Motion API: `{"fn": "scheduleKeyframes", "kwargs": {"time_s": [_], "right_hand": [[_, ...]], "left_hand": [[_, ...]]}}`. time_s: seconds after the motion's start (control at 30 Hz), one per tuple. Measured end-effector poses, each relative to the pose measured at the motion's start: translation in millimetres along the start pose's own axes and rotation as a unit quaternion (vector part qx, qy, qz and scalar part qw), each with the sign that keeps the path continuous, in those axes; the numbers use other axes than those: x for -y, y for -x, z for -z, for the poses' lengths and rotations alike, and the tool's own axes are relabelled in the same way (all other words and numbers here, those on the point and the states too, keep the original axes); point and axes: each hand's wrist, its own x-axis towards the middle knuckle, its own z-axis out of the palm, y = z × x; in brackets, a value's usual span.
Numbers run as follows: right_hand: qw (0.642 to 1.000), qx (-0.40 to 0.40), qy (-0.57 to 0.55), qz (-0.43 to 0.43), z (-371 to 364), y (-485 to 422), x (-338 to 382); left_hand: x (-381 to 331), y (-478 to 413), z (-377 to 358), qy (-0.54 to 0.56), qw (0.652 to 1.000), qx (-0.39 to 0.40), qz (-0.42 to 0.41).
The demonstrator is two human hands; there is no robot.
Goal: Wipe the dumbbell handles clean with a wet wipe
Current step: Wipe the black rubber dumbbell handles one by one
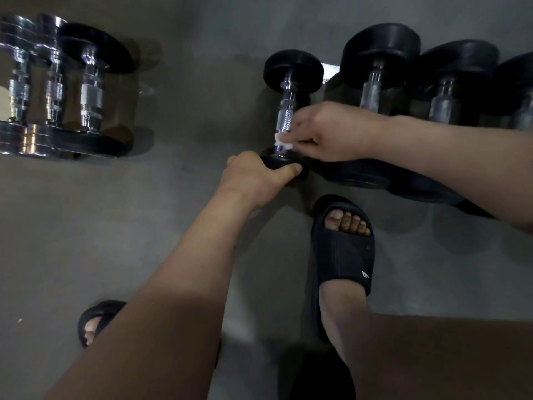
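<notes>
Mid-wipe, your left hand (253,174) grips the near end of the dumbbell (292,69) on the floor (187,96) while your right hand (326,134) pinches the wipe (281,141) against the handle (285,114); next, probably, stroke it toward the far end.

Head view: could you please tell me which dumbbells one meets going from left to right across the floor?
Chrome dumbbells → black-plated dumbbell → small black dumbbell, wet wipe on its handle → large black dumbbell → second large black dumbbell → third large black dumbbell, cut by the frame.
</notes>
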Motion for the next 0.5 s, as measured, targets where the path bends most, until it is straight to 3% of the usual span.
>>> {"fn": "scheduleKeyframes", "kwargs": {"time_s": [0.1, 0.2, 0.37, 0.5], "right_hand": [[0.999, -0.027, -0.002, -0.027, -3, -4, 1], [0.991, -0.066, -0.031, -0.110, -8, -9, 0], [0.941, -0.176, -0.042, -0.285, -16, -15, -14], [0.966, -0.127, -0.090, -0.205, -16, -3, -4]], "left_hand": [[4, -1, 0, 0.015, 1.000, -0.006, 0.003], [2, 0, -2, 0.022, 1.000, -0.017, 0.007], [-4, 0, -6, 0.020, 0.998, -0.048, 0.019], [0, -2, -9, 0.036, 0.998, -0.049, 0.035]]}}
